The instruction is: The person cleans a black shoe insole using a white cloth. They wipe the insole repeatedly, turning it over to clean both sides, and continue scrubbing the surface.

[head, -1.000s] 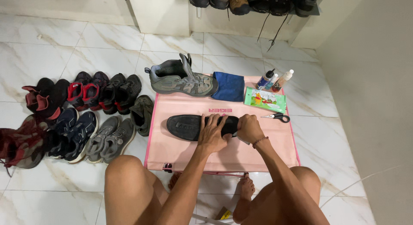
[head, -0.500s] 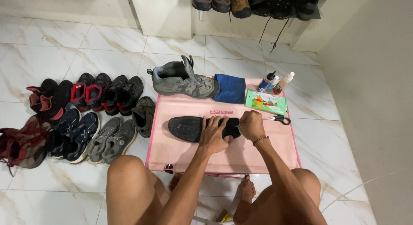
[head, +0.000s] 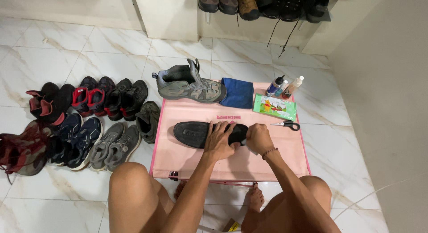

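Observation:
A black insole (head: 191,132) lies flat on a pink mat (head: 223,164) in front of my knees. My left hand (head: 220,140) presses down on its middle with the fingers spread. My right hand (head: 258,138) is curled into a fist over the insole's right end; what else it may grip is hidden. A grey hiking shoe (head: 187,86) stands at the mat's far edge, above the insole.
A folded blue cloth (head: 237,93), two small bottles (head: 283,86), a green wipes packet (head: 275,107) and scissors (head: 288,124) lie on the mat's far right. Several pairs of shoes (head: 84,121) line the tiled floor on the left. More boots (head: 263,2) sit on a rack ahead; a wall (head: 388,103) stands on the right.
My right fist has slid slightly towards me along the insole's end. My left hand stays pressed on the insole. The view has shifted a little.

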